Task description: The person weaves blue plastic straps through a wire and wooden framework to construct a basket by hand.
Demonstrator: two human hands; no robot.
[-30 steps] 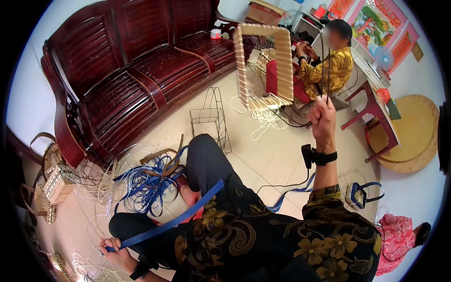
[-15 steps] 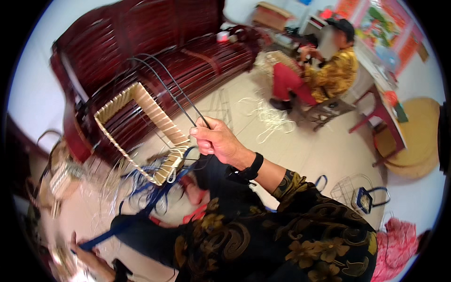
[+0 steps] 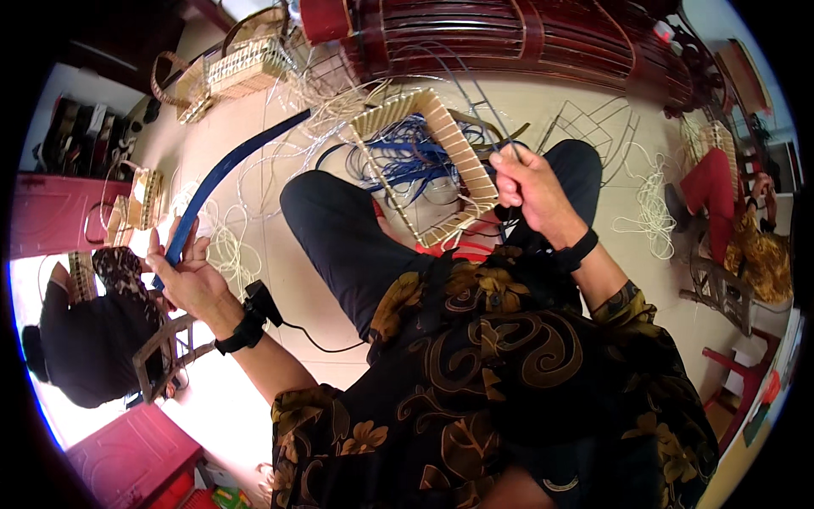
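Observation:
My left hand (image 3: 192,270), out to the left, is closed on a flat dark blue strip (image 3: 227,166) that curves up and to the right. In front of my knees hangs a rectangular basket frame (image 3: 462,151), its sides wrapped in pale tan strip and its middle open. My right hand (image 3: 532,184) grips the thin dark wire handle (image 3: 480,97) of that frame at its right side. White cord (image 3: 471,219) loops around the frame's near corner. Through the opening shows a heap of blue strips (image 3: 398,153) on the floor.
A dark red wooden bench (image 3: 475,42) stands ahead. Woven baskets (image 3: 246,66) sit at the far left, white cord (image 3: 649,204) lies coiled at right, and a wire frame (image 3: 585,127) rests by the bench. Seated people work at left (image 3: 85,331) and right (image 3: 755,246).
The view has swung left and down, bringing my left hand and its blue strip fully into sight. The strip's free end now points up and away. My right hand keeps hold of the wire handle.

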